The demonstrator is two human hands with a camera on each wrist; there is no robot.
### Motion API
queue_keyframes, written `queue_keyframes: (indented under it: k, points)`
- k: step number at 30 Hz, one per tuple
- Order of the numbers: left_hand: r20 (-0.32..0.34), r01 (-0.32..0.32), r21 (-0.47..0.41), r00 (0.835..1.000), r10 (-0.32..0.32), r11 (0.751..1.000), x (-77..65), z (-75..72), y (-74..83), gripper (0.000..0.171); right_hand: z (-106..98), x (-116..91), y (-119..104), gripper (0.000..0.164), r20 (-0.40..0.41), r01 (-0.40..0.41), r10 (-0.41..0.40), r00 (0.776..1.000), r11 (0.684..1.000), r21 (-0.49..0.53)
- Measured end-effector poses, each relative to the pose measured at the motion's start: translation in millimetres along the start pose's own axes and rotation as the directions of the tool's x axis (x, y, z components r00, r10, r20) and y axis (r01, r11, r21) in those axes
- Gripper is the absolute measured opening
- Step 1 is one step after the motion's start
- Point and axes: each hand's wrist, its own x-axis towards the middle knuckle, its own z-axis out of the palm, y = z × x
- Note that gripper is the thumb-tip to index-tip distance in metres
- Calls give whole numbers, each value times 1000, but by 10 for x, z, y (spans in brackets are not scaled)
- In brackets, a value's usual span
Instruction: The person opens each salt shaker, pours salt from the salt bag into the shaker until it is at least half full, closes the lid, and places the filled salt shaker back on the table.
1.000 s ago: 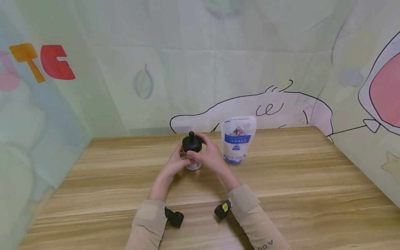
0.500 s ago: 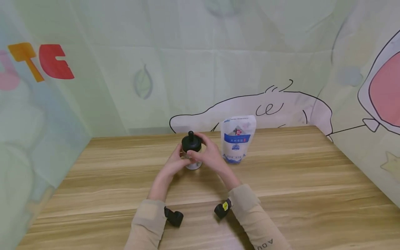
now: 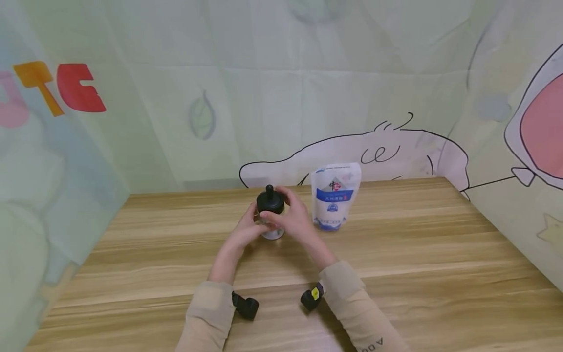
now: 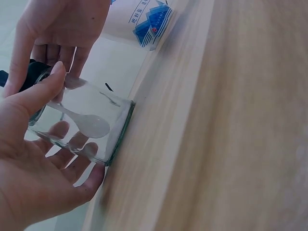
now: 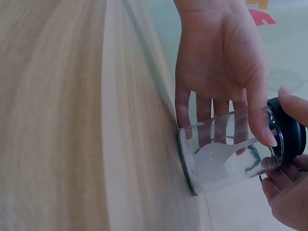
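Observation:
A clear glass jar [image 4: 113, 108] with a black knobbed lid [image 3: 270, 201] stands upright on the table. Through the glass show a white spoon [image 5: 211, 156], its handle running up toward the lid, and a shallow white layer at the bottom. My left hand [image 3: 245, 231] grips the jar's body, its fingers behind the glass and its thumb near the neck. With thumb and fingers my right hand [image 3: 297, 220] holds the black lid from the right side. In the head view both hands hide much of the glass.
Just right of the jar, a white and blue pouch [image 3: 333, 198] with printed characters stands upright. The wooden table [image 3: 422, 254] ends at a back wall covered by a printed cloth [image 3: 264, 107]. Side cloths hang left and right.
My right thumb has shifted slightly left across the lid's front, and the right wrist has moved a little left. The jar, the pouch and my left hand stay in place.

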Motion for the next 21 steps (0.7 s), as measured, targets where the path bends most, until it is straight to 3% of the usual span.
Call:
queue_keyframes:
  k: [6, 11, 21]
  points:
    - [19, 32, -21, 999, -31, 999, -98, 4, 159, 76, 16, 3, 19, 72, -8, 10, -10, 1000, 1000, -10]
    - [13, 32, -7, 999, -31, 999, 47, -4, -15, 78, 8, -4, 5, 70, -2, 13, -13, 1000, 1000, -20]
    - [17, 35, -8, 999, -35, 999, 72, -10, -50, 79, -9, -2, 2, 69, 18, 48, -47, 999, 997, -61]
